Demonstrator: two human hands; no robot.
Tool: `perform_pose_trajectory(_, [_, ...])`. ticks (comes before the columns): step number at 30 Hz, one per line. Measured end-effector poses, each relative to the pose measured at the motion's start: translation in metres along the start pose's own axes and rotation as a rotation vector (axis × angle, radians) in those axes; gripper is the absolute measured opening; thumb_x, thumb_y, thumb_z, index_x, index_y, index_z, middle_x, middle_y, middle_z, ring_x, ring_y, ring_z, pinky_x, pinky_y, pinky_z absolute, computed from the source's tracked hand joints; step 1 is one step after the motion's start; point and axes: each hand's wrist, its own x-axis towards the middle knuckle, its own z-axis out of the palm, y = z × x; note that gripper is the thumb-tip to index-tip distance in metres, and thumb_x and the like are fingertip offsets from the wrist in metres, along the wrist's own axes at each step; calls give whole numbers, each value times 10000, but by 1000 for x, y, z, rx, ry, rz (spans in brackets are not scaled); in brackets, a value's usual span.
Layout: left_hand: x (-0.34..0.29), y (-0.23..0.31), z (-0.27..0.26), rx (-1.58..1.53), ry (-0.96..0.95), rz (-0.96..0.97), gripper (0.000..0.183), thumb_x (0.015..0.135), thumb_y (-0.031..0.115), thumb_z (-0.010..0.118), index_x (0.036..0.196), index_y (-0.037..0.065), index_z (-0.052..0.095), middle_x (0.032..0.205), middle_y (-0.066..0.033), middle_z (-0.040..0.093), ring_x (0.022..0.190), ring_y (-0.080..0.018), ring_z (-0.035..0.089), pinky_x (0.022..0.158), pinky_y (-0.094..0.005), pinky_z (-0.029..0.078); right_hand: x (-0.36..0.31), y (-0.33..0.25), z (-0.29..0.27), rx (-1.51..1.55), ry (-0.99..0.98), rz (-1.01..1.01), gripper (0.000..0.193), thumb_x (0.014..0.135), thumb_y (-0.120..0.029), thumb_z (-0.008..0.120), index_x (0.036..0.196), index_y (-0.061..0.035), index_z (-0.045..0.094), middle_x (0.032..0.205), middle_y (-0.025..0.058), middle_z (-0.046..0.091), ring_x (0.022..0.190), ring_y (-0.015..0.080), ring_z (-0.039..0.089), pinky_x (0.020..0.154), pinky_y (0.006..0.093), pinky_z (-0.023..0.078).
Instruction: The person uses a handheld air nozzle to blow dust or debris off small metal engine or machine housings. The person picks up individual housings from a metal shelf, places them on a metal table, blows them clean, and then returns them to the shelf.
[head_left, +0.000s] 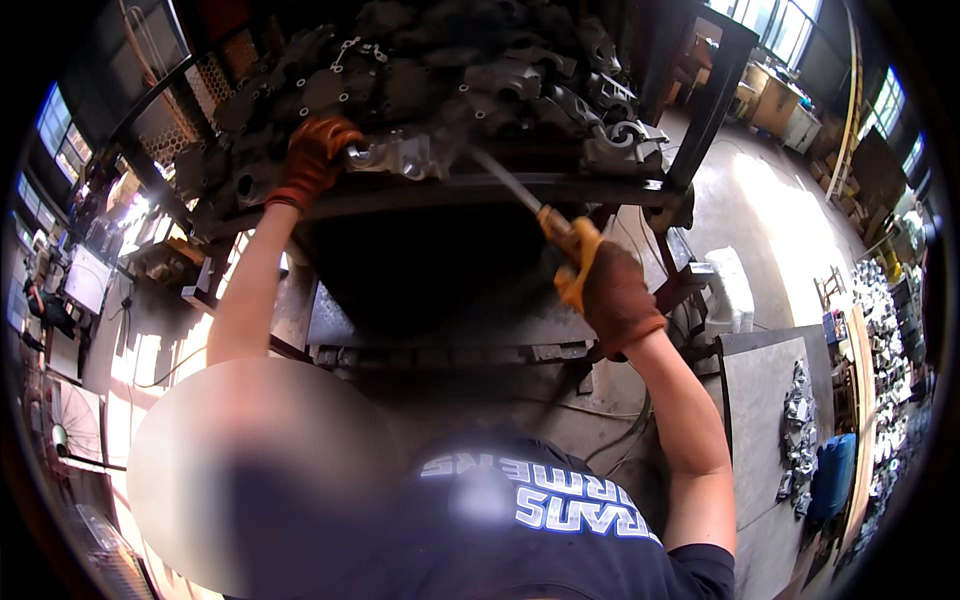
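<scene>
My left hand, in an orange-brown work glove, is closed on the left end of a silver metal casting at the front edge of a dark rack. In my right hand, gloved the same way, is a file-like tool with a long, thin metal shaft and a wooden handle. The tool slants up and left toward the casting's right end. Its far tip is smeared by motion, so I cannot tell whether it touches the casting.
Many dark metal castings are heaped behind the rack's front edge. A dark steel post rises at the right. Farther right, a blue bin stands near piles of silver castings. A hose trails along the floor below.
</scene>
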Motion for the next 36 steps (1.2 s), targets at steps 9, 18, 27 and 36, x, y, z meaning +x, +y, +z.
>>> perform_pose_trajectory(9, [-60,37,83,-38,164,-1147,512,743,191,686,1236,237,558,1135,-103,619,1039,-303,606,863,-412,485,1,-16,-2,-34,42,-19,311,841,-306,652,1034,-72,584,755,195,642,740,404,626,643,442,496])
perform_pose_trajectory(18, [-70,5,132,-634,-100,-1265,508,747,211,743,1202,107,542,1205,-108,575,1030,-225,585,854,-345,505,-13,-18,11,62,48,-15,320,826,-256,651,1085,-84,577,832,211,652,775,413,624,649,439,499])
perform_pose_trajectory(27, [-98,-61,160,-799,-173,-983,176,854,142,606,1016,84,638,1099,-80,588,974,-234,574,704,-385,550,-17,-63,3,-73,-28,-160,261,816,-321,659,919,-101,563,770,161,657,720,368,645,659,457,501])
perform_pose_trajectory(36, [-100,18,91,-274,-296,-491,328,729,108,717,1042,70,624,995,-95,644,926,-236,621,760,-340,529,-14,-66,3,57,-85,-133,310,832,-373,642,951,-89,613,797,198,660,757,374,655,669,454,514])
